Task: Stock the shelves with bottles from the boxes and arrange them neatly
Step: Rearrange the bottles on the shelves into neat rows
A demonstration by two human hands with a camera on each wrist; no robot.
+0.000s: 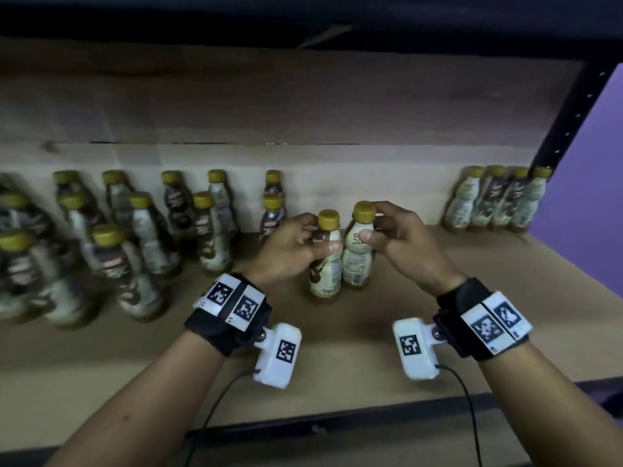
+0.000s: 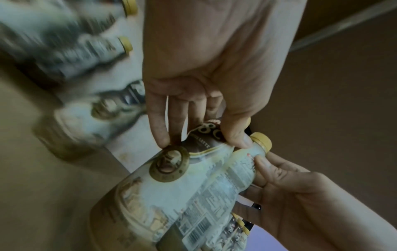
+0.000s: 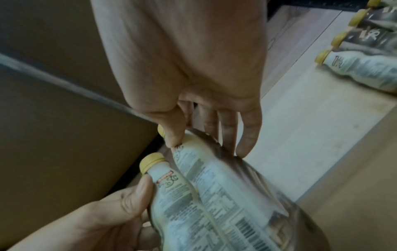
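Two yellow-capped bottles with cream and brown labels stand side by side, touching, mid-shelf. My left hand [image 1: 317, 237] grips the left bottle [image 1: 325, 267] round its neck below the cap. My right hand [image 1: 372, 222] pinches the right bottle [image 1: 357, 264] at its cap and shoulder. In the left wrist view my left hand [image 2: 201, 137] clasps the left bottle [image 2: 161, 195], with the right bottle [image 2: 236, 169] beside it. In the right wrist view my right hand [image 3: 208, 146] holds the right bottle [image 3: 225, 195], next to the left bottle [image 3: 169, 191]. Whether the bases touch the shelf [image 1: 438, 332] is unclear.
Several like bottles crowd the shelf's left part [image 1: 145, 230], and a short row stands at the back right [image 1: 495, 200] by a black upright post [image 1: 569, 116]. Another shelf board [image 1: 303, 15] hangs low overhead. The shelf's dark front edge [image 1: 337, 419] runs below my wrists.
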